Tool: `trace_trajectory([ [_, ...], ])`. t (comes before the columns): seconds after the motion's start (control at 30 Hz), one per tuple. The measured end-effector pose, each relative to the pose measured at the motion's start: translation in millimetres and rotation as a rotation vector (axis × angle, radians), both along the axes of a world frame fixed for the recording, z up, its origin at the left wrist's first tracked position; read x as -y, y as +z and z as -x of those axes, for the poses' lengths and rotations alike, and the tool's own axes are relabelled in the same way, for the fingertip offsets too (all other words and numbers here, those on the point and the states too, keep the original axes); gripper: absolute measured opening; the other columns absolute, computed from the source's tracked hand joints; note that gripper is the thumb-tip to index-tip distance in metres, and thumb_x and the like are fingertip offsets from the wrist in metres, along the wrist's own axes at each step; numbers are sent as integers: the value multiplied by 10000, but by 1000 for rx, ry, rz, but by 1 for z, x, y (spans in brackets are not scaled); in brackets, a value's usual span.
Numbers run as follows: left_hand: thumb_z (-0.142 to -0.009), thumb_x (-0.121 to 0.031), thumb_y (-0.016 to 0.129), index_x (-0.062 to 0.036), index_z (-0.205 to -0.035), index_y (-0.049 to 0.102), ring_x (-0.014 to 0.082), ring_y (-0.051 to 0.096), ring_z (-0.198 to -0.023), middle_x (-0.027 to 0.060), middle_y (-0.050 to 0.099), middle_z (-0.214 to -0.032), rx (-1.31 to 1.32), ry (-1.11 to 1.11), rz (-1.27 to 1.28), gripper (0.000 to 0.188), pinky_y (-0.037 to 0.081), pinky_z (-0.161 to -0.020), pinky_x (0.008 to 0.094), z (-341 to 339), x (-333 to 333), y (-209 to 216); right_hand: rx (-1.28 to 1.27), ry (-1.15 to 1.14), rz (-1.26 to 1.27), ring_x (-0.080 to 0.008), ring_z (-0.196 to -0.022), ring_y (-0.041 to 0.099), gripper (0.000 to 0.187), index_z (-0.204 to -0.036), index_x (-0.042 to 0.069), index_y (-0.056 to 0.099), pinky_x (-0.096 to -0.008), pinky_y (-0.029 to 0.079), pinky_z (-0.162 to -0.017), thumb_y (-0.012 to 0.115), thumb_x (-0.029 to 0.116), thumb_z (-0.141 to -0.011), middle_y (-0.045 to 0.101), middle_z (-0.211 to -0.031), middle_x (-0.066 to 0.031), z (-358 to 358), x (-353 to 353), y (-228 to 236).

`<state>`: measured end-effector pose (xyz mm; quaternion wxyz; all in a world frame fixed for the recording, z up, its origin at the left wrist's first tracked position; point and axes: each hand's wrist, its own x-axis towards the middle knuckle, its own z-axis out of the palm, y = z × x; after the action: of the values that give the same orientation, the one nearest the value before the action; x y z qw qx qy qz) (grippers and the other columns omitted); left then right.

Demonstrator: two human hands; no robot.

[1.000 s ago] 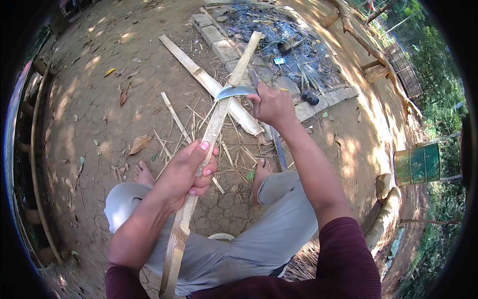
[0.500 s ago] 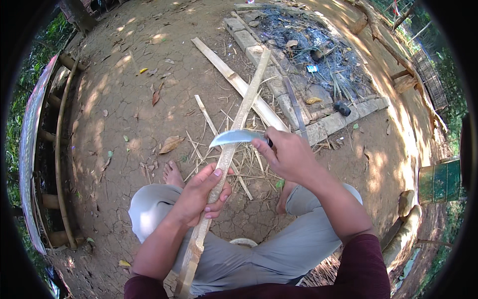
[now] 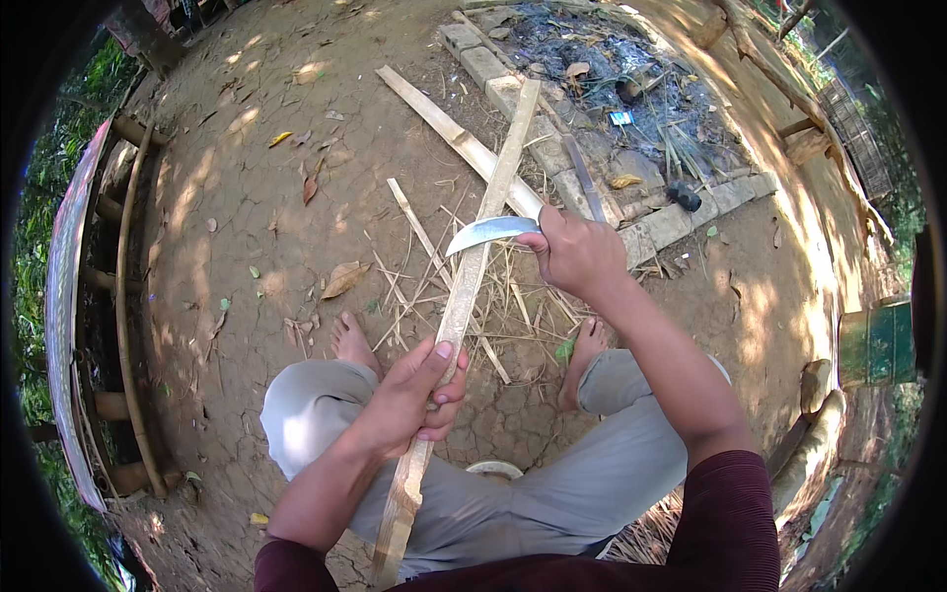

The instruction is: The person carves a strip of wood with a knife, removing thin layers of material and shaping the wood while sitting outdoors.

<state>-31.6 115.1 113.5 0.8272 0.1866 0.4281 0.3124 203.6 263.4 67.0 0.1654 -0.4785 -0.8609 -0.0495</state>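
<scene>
My left hand [image 3: 416, 395] is closed around a long, pale bamboo strip [image 3: 472, 281], which slants up and away from my lap. Farther up the strip, a curved knife [image 3: 488, 233] lies across it with its shiny blade touching the surface. My right hand [image 3: 584, 255] grips the knife's handle, which the fingers mostly hide. Behind the strip, a wider split bamboo piece [image 3: 444, 128] lies on the ground, crossing under it. Thin bamboo shavings [image 3: 518, 296] are scattered between my bare feet, below the blade.
At the far right, a fire pit [image 3: 631, 99] holds ash and charred bits, edged with bricks [image 3: 483, 66]. A long flat dark blade-like bar [image 3: 584, 178] leans on that edge beside a black cylinder [image 3: 684, 195]. A low bamboo structure [image 3: 125, 296] stands at left.
The knife and my right hand have moved up along the strip, away from me. My left hand keeps its grip, and the view has shifted slightly.
</scene>
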Motion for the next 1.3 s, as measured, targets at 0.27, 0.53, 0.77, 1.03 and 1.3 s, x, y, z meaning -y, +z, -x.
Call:
trace_trajectory([
  [0.27,-1072,-353,389,-94,-1030,465,46,254,-428,-27,356,-677,66,-83,98,273,230,-349,215,14,7,-20,41,-507,292,-417,-717,685,570,-872,11,652,-506,546,-634,420,516,-1004,675,-737,-235,-57,-75,-23],
  [0.53,-1072,-338,399,-81,-1048,470,52,272,-413,1,386,-685,-26,-69,69,268,235,-345,213,19,0,-34,-73,-373,426,-436,-752,655,574,-878,1,642,-529,495,-684,393,498,-1025,669,-764,-240,-32,-45,-6],
  [0.77,-1071,-329,381,-71,-1073,475,61,269,-406,3,402,-688,-56,56,0,275,256,-356,215,-1,-9,-20,-116,60,562,-413,-687,623,439,-921,17,544,-511,469,-625,453,435,-1022,616,-709,-206,-1,0,22],
  [1.03,-1073,-291,359,-61,-1159,499,67,305,-463,16,422,-732,-138,154,-6,283,283,-412,229,-7,-6,-11,-177,361,590,-421,-615,639,382,-945,32,506,-495,498,-526,503,410,-1000,633,-713,-209,27,71,26],
  [1.3,-1071,-353,385,-79,-1084,503,51,272,-474,-9,390,-727,-167,136,-55,299,250,-402,221,-5,9,-9,-42,304,209,-314,-530,642,381,-867,54,507,-425,488,-433,528,416,-984,604,-642,-147,31,69,7],
])
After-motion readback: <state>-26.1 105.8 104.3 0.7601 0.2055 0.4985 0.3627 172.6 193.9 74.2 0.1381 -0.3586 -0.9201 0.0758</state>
